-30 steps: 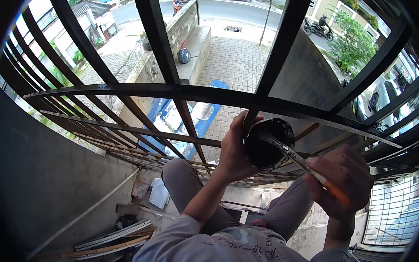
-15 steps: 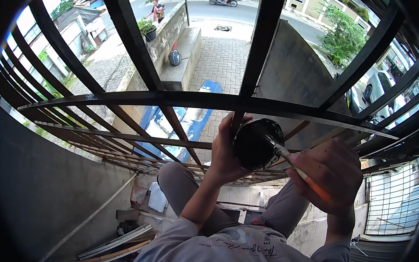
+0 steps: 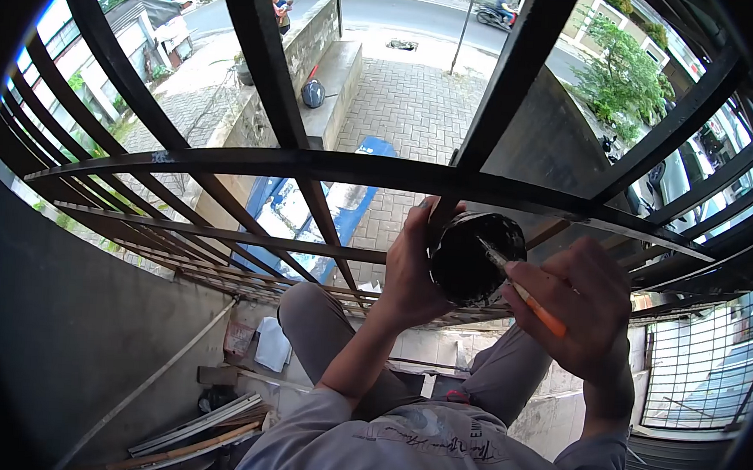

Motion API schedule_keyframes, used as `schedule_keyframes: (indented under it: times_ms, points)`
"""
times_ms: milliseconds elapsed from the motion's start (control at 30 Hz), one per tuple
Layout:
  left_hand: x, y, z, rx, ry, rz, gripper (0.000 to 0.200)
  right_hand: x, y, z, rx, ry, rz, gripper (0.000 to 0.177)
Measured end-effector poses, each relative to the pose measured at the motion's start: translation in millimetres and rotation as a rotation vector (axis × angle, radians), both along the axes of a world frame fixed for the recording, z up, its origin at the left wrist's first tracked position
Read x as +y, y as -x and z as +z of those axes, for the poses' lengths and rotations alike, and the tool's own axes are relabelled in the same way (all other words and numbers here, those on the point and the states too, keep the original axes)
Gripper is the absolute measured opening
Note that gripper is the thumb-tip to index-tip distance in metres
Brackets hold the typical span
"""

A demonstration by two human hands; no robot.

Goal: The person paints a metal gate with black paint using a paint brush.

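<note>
My left hand (image 3: 415, 272) is wrapped round the side of a paint can (image 3: 469, 279), its mouth tilted toward me and its inside coated black. A vertical bar of the dark metal railing (image 3: 380, 173) passes close by the fingers of that hand. In my right hand (image 3: 575, 303) is a paintbrush (image 3: 546, 319) with an orange handle end, gripped near its middle. The brush's bristle end reaches into the can's mouth, where the dark inside hides its tip.
Railing bars cross in front of me. Beyond and below lie a blue-and-white sheet (image 3: 331, 202), a paved driveway (image 3: 419, 100) and a ledge with a helmet-like object (image 3: 314, 93). A grey wall (image 3: 103, 330), a long pole (image 3: 148, 380) and stacked strips (image 3: 201, 427) are at left.
The brush and my right hand have shifted left, with the bristle end deeper over the can's mouth. My view has turned slightly. Motorbikes on the road have changed position.
</note>
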State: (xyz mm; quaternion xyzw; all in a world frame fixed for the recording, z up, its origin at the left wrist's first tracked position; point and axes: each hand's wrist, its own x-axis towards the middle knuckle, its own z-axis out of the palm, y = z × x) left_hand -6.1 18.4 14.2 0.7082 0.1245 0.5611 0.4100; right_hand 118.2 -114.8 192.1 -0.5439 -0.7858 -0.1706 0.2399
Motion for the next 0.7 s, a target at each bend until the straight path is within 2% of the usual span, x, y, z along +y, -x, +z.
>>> schedule_keyframes:
  times_ms: [200,533,700]
  points:
    - [2,1,1,0.012,-0.034,0.027,0.108,14,3,-9,-0.074,0.007,-0.002,0.032]
    - [2,-2,-3,-0.022,-0.049,-0.025,0.115,12,10,-8,-0.039,0.076,-0.049,0.032]
    - [2,-2,-2,-0.011,-0.026,0.02,0.113,6,13,-6,-0.034,0.052,-0.066,0.032]
